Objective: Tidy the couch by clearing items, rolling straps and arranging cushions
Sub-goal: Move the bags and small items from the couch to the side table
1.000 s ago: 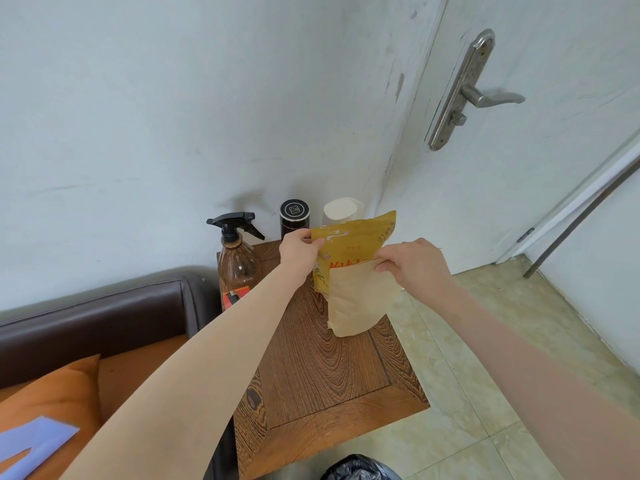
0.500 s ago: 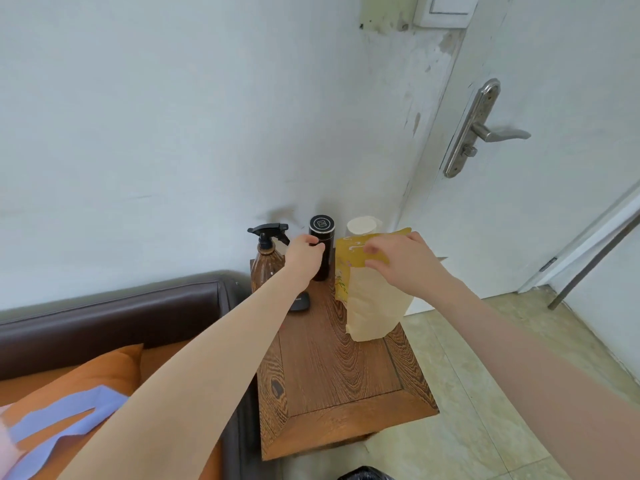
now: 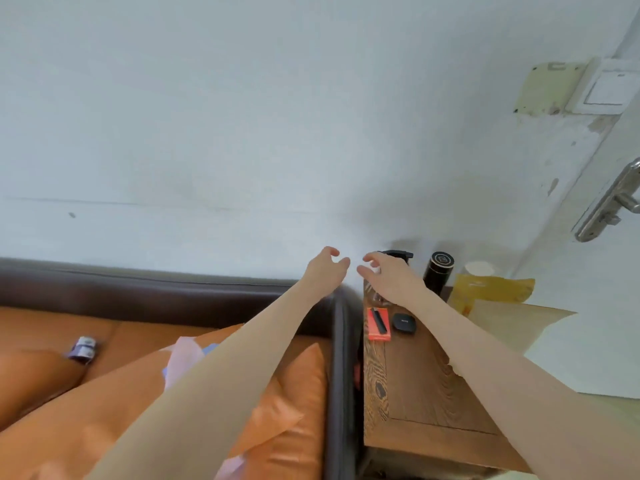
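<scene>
Both hands are hanging in the air side by side, the left hand [image 3: 325, 271] and right hand [image 3: 389, 277], each grip loosely curled, holding nothing. Below the left lies the orange cushion [image 3: 277, 403] on the couch [image 3: 156, 292]; right of the right, a yellow bag [image 3: 491, 292] is standing on the table [image 3: 426, 375].

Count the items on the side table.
6: spray bottle behind the right hand, black flask, white cup, yellow bag, orange box, black puck. More may be hidden.
</scene>
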